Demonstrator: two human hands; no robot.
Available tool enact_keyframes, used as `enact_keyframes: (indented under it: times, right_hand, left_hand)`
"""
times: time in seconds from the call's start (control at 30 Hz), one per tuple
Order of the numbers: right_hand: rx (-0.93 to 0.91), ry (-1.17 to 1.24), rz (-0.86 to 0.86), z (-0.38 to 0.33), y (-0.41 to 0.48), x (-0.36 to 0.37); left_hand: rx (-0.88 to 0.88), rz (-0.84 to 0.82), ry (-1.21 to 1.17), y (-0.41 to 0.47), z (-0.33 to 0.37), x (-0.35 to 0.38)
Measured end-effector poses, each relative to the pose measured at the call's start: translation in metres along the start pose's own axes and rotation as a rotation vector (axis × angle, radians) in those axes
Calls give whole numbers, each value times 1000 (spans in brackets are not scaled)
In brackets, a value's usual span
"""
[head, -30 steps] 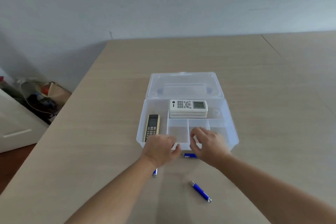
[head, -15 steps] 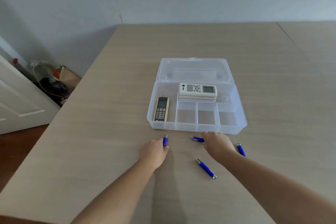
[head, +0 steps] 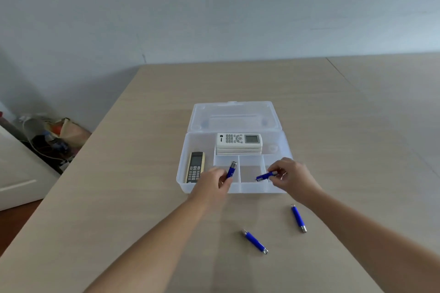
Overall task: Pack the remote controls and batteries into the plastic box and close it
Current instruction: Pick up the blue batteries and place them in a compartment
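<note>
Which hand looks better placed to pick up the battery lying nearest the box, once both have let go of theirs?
The right hand, probably. That battery lies on the table just below the right wrist, while the left hand would have to cross over.

We have lifted both hands off the surface since half a second ago. Our left hand now pinches one blue battery above the box's left small compartment, and our right hand pinches another battery over the compartments at centre frame.
</note>
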State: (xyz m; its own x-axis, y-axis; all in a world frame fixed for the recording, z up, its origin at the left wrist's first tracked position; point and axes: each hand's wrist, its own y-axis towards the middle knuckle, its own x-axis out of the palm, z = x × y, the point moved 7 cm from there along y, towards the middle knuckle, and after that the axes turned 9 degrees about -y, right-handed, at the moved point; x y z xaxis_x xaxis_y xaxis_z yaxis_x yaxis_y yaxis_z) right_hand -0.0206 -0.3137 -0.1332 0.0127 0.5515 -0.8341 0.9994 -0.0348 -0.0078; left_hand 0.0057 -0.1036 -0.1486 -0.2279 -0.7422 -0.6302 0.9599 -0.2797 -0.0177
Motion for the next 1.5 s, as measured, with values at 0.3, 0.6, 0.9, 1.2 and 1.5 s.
enact_keyframes:
  times: [0.3, 0.6, 0.9, 1.2, 1.5]
  right_hand:
    - [205, -41, -35, 44, 35, -45]
    - [3, -684, -442, 29, 73, 14]
    - [-233, -1087, -422, 27, 74, 42]
    - [-321, -1197, -415, 31, 70, 42]
    - [-34, -549, -27, 59, 58, -20]
  left_hand:
    - [-89, -130, -129, 61, 53, 44]
    - [-95, -196, -139, 80, 46, 65]
    - [-114, -208, -103, 85, 31, 65]
    - [-96, -231, -78, 92, 33, 73]
    - [-57, -291, 44, 98, 76, 102]
